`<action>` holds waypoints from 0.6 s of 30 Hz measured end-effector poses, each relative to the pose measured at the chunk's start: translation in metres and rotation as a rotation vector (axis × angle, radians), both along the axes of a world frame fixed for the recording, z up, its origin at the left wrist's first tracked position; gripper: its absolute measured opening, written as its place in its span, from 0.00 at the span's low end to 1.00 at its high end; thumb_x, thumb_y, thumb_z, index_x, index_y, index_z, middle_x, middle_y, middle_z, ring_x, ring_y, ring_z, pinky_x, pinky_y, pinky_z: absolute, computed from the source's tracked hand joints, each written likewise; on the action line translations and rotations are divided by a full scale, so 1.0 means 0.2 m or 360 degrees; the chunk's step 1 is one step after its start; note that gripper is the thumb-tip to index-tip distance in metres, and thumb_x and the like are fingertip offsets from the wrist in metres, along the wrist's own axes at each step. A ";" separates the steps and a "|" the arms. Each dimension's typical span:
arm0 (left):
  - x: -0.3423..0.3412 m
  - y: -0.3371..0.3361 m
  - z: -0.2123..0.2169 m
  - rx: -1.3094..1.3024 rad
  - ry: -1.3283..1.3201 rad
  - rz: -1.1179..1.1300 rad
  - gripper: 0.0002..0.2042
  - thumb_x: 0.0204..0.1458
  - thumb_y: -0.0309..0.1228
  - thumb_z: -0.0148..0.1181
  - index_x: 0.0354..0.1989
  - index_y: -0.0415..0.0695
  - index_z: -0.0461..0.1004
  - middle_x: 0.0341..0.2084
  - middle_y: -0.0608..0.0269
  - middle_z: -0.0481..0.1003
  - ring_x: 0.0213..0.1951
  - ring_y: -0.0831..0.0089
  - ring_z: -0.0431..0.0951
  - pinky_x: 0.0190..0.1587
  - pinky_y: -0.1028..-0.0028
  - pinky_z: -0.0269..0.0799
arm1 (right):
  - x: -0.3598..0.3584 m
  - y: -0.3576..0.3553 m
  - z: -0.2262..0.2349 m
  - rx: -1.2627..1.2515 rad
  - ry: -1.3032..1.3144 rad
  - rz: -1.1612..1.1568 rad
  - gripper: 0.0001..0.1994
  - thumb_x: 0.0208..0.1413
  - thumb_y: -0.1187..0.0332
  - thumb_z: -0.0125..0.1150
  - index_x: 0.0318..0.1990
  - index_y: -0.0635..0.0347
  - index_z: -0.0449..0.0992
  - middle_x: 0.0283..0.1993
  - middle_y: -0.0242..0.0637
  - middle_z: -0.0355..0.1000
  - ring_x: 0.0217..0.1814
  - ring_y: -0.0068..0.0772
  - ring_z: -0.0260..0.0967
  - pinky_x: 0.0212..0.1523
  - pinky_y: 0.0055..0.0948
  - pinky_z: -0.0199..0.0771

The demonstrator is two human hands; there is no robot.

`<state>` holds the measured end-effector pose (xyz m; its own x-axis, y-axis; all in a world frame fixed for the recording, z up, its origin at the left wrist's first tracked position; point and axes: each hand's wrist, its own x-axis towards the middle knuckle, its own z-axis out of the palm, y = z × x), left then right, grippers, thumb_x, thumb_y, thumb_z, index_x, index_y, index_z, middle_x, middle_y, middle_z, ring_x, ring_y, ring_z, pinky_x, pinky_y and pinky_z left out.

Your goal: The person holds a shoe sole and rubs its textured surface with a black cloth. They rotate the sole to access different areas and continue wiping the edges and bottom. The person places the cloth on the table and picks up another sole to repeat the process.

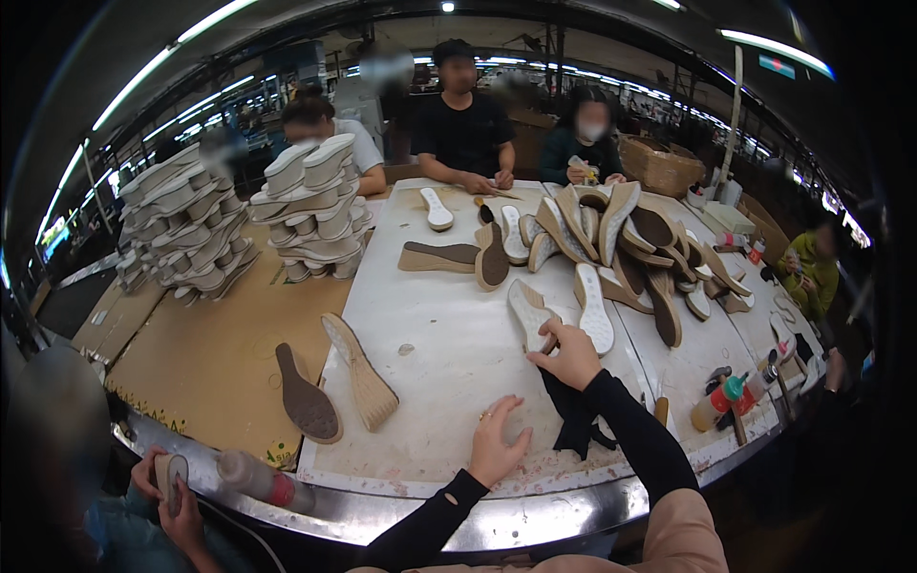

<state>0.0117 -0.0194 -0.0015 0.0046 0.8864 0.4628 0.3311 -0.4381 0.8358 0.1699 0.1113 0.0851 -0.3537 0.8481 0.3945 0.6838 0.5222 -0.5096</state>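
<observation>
My right hand closes its thumb and fingers on the near end of a wedge shoe sole with a white, patterned face. Right beside it lies another white-faced wedge sole. My left hand hovers over or rests on the white tabletop, fingers apart and empty; whether it touches cannot be made out. A crumpled black cloth lies under my right wrist. To the left are a tan wedge sole and a brown-faced sole.
A heap of wedge soles covers the back right. White sole stacks stand on cardboard at left. A glue bottle and tools sit at right, a grey bottle at the metal edge. Several people work around the table.
</observation>
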 end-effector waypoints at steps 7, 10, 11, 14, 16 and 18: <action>-0.06 -0.01 0.08 0.0279 0.0109 0.0545 0.43 0.38 0.22 0.63 0.65 0.36 0.46 0.64 0.44 0.51 0.62 0.48 0.60 0.63 0.58 0.55 | -0.17 -0.43 0.12 -0.0201 -0.0176 0.0368 0.15 0.44 0.57 0.68 0.31 0.59 0.78 0.23 0.42 0.72 0.27 0.42 0.72 0.29 0.35 0.71; -0.08 0.02 0.02 -0.0087 -0.0715 0.0172 0.43 0.39 0.19 0.61 0.66 0.39 0.45 0.63 0.46 0.52 0.61 0.51 0.61 0.62 0.59 0.58 | -0.14 -0.43 0.05 -0.0149 0.0046 0.0346 0.12 0.44 0.61 0.67 0.30 0.60 0.78 0.21 0.42 0.71 0.24 0.43 0.71 0.28 0.34 0.70; -0.09 0.04 0.00 -0.0097 -0.0813 0.0132 0.42 0.39 0.18 0.60 0.66 0.40 0.44 0.63 0.47 0.53 0.61 0.52 0.62 0.61 0.60 0.59 | -0.12 -0.43 0.02 -0.0126 0.0115 0.0301 0.09 0.45 0.66 0.66 0.31 0.61 0.79 0.21 0.40 0.71 0.22 0.36 0.70 0.27 0.32 0.69; -0.08 0.06 -0.04 -0.0164 -0.1097 0.0001 0.41 0.43 0.17 0.58 0.67 0.42 0.43 0.62 0.49 0.54 0.59 0.55 0.64 0.59 0.62 0.62 | -0.04 -0.42 -0.12 -0.0433 0.0504 0.0167 0.06 0.47 0.71 0.65 0.33 0.63 0.79 0.23 0.35 0.73 0.21 0.24 0.70 0.24 0.27 0.70; -0.09 0.05 0.00 -0.0237 -0.1252 -0.0076 0.39 0.47 0.18 0.56 0.67 0.42 0.43 0.61 0.49 0.55 0.57 0.56 0.66 0.56 0.64 0.64 | 0.00 -0.44 -0.15 -0.0754 0.1006 0.0141 0.04 0.50 0.75 0.62 0.33 0.67 0.78 0.25 0.31 0.73 0.23 0.14 0.67 0.23 0.18 0.70; -0.13 0.05 0.01 -0.0280 -0.1236 0.0066 0.34 0.54 0.30 0.54 0.67 0.42 0.44 0.60 0.50 0.56 0.56 0.57 0.65 0.56 0.64 0.63 | 0.00 -0.48 -0.15 -0.0806 0.1251 0.0145 0.04 0.52 0.76 0.61 0.32 0.69 0.78 0.26 0.31 0.73 0.23 0.14 0.66 0.23 0.16 0.70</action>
